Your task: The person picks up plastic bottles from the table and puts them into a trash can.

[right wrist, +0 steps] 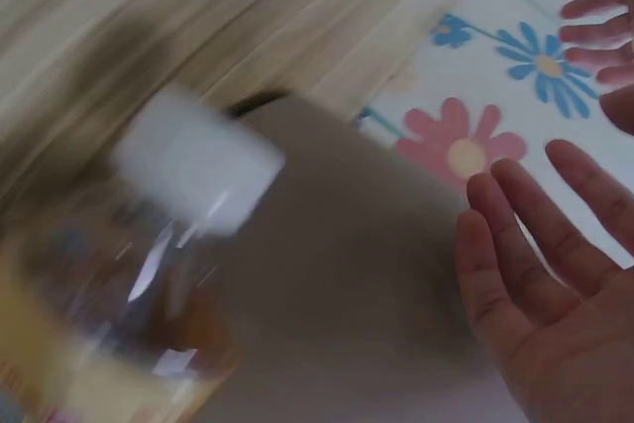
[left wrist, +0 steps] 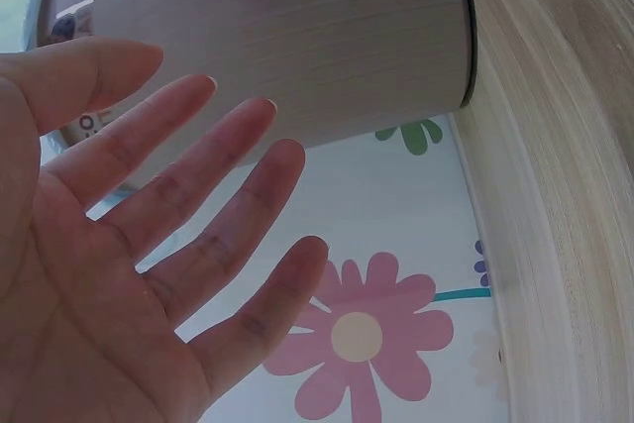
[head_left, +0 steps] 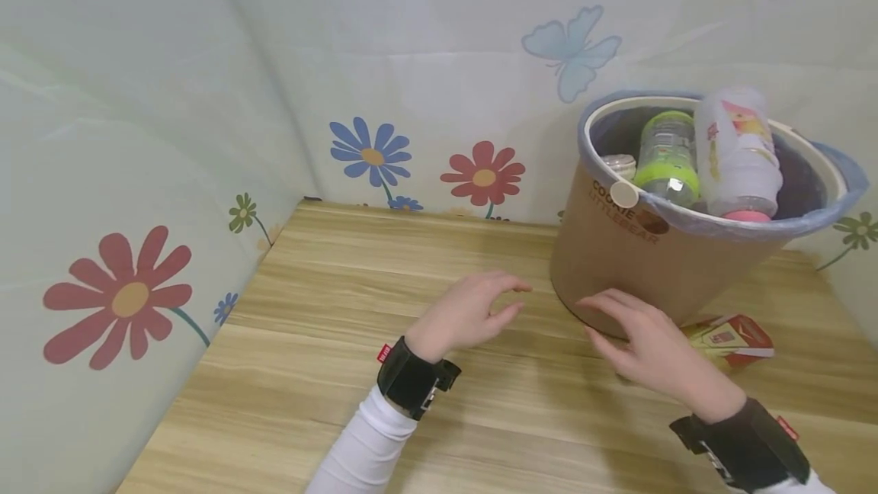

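Observation:
My left hand (head_left: 466,315) hovers over the table, left of a brown bin (head_left: 617,273), its fingers slightly bent and holding nothing. In the left wrist view its palm and spread fingers show beside the bin wall. My right hand (head_left: 658,353) is held in front of the bin, fingers loosely bent, palm toward the left hand, also with nothing in it. Behind the right wrist lies a red-and-yellow item (head_left: 737,338), partly hidden by the hand. The right wrist view shows a blurred clear bottle (right wrist: 168,274) with a white cap and yellow label; whether these are one thing I cannot tell.
The bin has a blue-grey liner and a pale rim ring. A green-capped clear bottle (head_left: 665,158), a whitish bottle (head_left: 737,151) and a small pale object (head_left: 620,165) are inside. Flower-printed sheeting (head_left: 425,75) stands behind and left of the wooden table (head_left: 329,280).

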Tool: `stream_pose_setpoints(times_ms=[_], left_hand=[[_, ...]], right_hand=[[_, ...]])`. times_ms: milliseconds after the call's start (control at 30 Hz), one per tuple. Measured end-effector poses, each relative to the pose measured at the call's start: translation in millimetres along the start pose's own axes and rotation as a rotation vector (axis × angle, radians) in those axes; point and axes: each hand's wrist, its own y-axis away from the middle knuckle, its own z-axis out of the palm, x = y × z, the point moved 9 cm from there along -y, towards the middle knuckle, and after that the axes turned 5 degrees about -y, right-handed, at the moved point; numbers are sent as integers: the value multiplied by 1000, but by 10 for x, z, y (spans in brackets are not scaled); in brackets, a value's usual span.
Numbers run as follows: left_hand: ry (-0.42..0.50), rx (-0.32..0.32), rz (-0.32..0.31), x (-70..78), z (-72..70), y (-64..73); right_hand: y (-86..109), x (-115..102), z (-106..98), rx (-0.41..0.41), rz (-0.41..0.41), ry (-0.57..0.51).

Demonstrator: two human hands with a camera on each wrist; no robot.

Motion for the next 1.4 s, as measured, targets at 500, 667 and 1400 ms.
stream_pose_setpoints(times_ms=[500, 667, 1400], left_hand=[[20, -33, 42, 72, 52, -12], [16, -47, 42, 80, 63, -11], [61, -46, -3, -45, -17, 44]], right_hand=[[632, 473, -530, -102, -93, 234], [792, 773, -606, -180, 14, 279], [784, 706, -244, -177, 13, 229]])
